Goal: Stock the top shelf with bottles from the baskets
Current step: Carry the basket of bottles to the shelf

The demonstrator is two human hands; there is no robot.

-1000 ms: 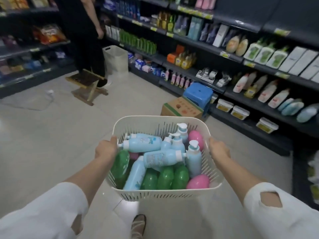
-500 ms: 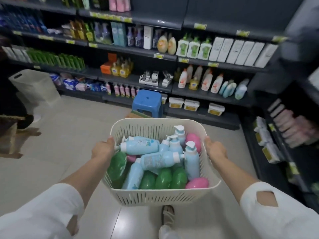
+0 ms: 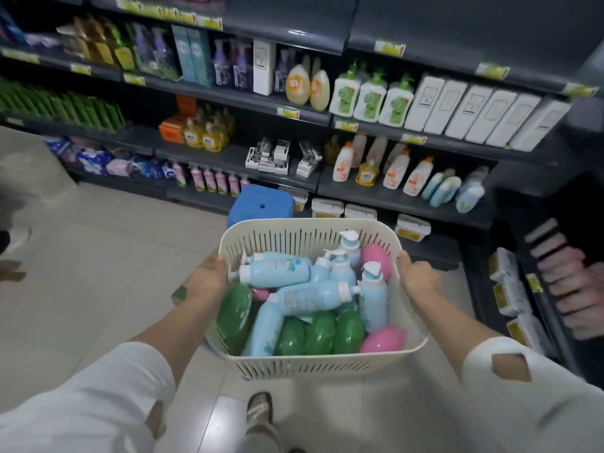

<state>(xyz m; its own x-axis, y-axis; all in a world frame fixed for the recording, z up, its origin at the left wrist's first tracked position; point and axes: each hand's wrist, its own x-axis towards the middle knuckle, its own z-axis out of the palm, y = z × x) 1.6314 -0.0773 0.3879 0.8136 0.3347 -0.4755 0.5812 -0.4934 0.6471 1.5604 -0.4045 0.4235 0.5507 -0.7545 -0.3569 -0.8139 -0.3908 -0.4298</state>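
1 basket point(image 3: 294, 238); approx 7 blue pump btls point(image 3: 276, 272), 4 green btls point(image 3: 320, 333), 3 pink btls point(image 3: 383, 340).

No text, brand name or number is legible anywhere in view. Yellow price tags point(image 3: 389, 48) on the shelf edges point(image 3: 277, 31), from 10 to 2 o'clock, carry print too blurred to read, as do the framed labels on the white boxes point(image 3: 454, 107) at 1 o'clock and the green badge on the white pump bottles point(image 3: 371, 98) at 12 o'clock. Grey print on the pale blue bottles point(image 3: 304, 297) in the basket point(image 3: 327, 364), at 6 o'clock, is likewise too small to make out.
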